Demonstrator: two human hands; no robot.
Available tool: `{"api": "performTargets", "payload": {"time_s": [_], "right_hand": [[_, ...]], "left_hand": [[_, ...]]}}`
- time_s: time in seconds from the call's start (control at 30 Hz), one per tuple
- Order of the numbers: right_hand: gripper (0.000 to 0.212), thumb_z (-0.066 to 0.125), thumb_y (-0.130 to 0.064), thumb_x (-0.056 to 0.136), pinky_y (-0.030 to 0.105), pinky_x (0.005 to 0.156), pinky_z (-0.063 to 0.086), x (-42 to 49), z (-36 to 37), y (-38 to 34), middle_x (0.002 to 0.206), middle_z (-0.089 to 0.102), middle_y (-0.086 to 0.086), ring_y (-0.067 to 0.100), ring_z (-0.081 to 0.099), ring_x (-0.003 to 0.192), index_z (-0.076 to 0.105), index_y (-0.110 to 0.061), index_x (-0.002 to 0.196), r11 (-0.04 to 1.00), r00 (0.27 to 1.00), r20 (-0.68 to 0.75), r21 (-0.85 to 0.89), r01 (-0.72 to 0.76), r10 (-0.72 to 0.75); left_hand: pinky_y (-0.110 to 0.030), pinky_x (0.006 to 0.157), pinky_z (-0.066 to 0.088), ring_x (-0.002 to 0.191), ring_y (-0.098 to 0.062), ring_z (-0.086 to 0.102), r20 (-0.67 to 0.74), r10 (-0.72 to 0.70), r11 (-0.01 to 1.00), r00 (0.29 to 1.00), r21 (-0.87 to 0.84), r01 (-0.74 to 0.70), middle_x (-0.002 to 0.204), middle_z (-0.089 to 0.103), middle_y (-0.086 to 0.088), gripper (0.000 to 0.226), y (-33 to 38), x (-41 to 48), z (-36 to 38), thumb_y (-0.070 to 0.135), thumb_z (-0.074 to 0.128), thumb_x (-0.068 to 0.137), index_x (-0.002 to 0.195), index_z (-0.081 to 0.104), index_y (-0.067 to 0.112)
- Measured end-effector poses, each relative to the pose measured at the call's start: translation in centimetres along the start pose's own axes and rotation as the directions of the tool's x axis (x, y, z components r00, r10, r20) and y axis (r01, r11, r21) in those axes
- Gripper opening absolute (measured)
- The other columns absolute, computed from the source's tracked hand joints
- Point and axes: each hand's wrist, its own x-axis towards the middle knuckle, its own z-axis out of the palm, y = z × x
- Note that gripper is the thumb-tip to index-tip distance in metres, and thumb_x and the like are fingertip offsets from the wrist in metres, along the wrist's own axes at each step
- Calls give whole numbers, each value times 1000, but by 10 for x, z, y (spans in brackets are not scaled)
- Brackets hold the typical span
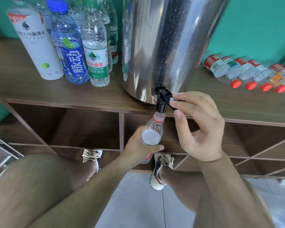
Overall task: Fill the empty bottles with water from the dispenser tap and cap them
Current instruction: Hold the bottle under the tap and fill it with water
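Filling step in hand; capping not yet begun. Found at the near edge of the counter [39, 91]: uncapped bottle [152, 134] held upright beneath the black tap [161, 104] of the steel dispenser [163, 46], mouth just under the spout, water surface visible inside. Gripped round the body by the left hand [138, 146], fingers wrapped, forearm reaching up from below. Pinched between thumb and fingertips of the right hand [197, 127]: the tap lever, wrist raised, other fingers curled. Judged next: release the lever before overflow, lower the bottle clear, fit a cap; none seen. Lying capped at far right: row of bottles [247, 73], apparently awaiting filling.
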Motion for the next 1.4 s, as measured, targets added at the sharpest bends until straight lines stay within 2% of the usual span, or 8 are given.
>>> {"api": "performTargets", "payload": {"time_s": [0.27, 0.53, 0.87, 1.07, 1.17, 1.3, 1.4], "right_hand": [[21, 61, 2, 90, 30, 94, 45, -2, 0, 1, 115, 70, 18, 35, 64, 105, 76, 4, 106, 999, 999, 11, -14, -49, 49], [22, 61, 0, 92, 38, 95, 49, -3, 0, 3, 118, 68, 16, 32, 65, 108, 75, 3, 109, 998, 998, 13, 15, -57, 57], [21, 68, -6, 91, 35, 97, 47, -2, 1, 2, 118, 68, 15, 33, 66, 107, 75, 2, 109, 999, 998, 17, 2, -54, 54], [21, 66, -7, 93, 49, 92, 54, -4, 4, 3, 119, 66, 16, 35, 66, 109, 73, 2, 111, 996, 997, 20, 55, -74, 73], [21, 66, -8, 94, 50, 91, 54, -4, 4, 4, 119, 66, 17, 35, 66, 109, 73, 2, 111, 995, 997, 18, 67, -74, 73], [22, 65, -9, 94, 50, 92, 54, -4, 3, 3, 120, 66, 15, 34, 65, 111, 73, 1, 112, 994, 996, 21, 71, -85, 83], [22, 65, -9, 95, 49, 92, 54, -5, 3, 3, 120, 66, 16, 33, 65, 112, 73, 0, 113, 992, 995, 21, 82, -95, 94]], "left_hand": [[-9, 72, 42, 108, -5, 57, 4, -6, 999, 1000, 48, 6, 118, 55, 20, 74, 1, 0, 0, 29, 93, 72, 126, 44, 42], [-12, 77, 44, 112, -8, 58, -3, 11, 998, 1000, 57, -11, 119, 56, 18, 75, -2, 1, 0, 29, 94, 72, 128, 45, 40], [-14, 79, 45, 113, -8, 58, -10, 13, 999, 1000, 53, -12, 120, 57, 19, 78, -4, 5, 1, 30, 95, 70, 129, 45, 41], [-17, 83, 48, 114, -10, 59, -18, 20, 999, 1000, 51, -19, 121, 58, 17, 80, -8, 7, 0, 31, 95, 69, 131, 46, 40], [-24, 90, 52, 117, -12, 59, -15, 22, 999, 1000, 45, -21, 123, 59, 16, 82, -10, 9, 0, 32, 96, 68, 132, 46, 41], [-18, 85, 49, 115, -11, 59, -18, 19, 998, 1000, 66, -18, 122, 58, 17, 80, -9, 9, 1, 32, 95, 69, 130, 45, 42], [-22, 89, 52, 115, -11, 60, -17, 19, 998, 1000, 63, -18, 121, 59, 17, 80, -10, 10, 1, 33, 96, 67, 129, 47, 42]]}}
